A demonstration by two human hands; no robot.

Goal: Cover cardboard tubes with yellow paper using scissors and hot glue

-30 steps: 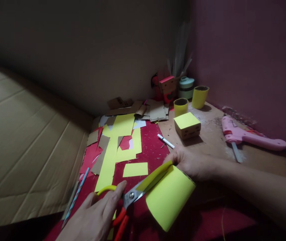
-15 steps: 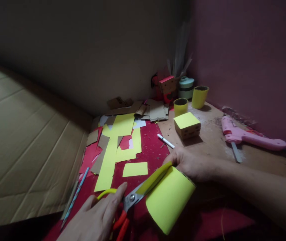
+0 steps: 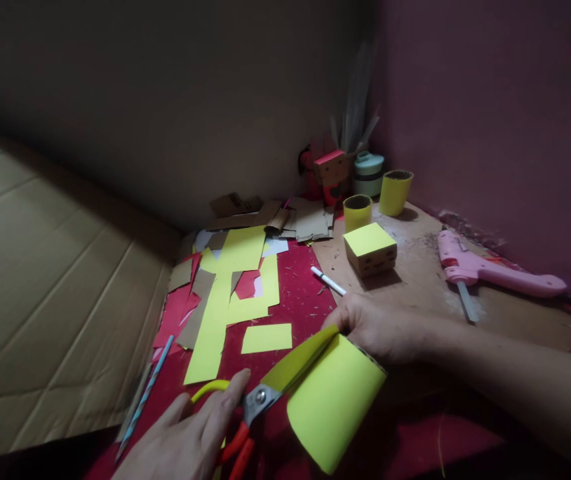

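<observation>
My left hand is wrapped round the handles of a pair of scissors, which has yellow and red-orange handle parts. The blades point up and right, lying along the side of a yellow paper-covered tube. A yellow strip covers or tints the blade area, and I cannot tell whether it is paper or reflection. My right hand grips the tube at its upper end, with the thumb near the scissors' tip. The tube is tilted, and corrugated cardboard shows at its rim. Beyond the hand lies a white pen.
Yellow paper scraps lie on the red cloth, with a small yellow rectangle nearby. A yellow-topped box, two yellow tubes and a pink glue gun are at right. A cardboard panel stands left; a striped straw lies beside it.
The whole view has shifted slightly left. The yellow strip along the scissors looks broader, and less bare metal shows. Both hands keep their holds.
</observation>
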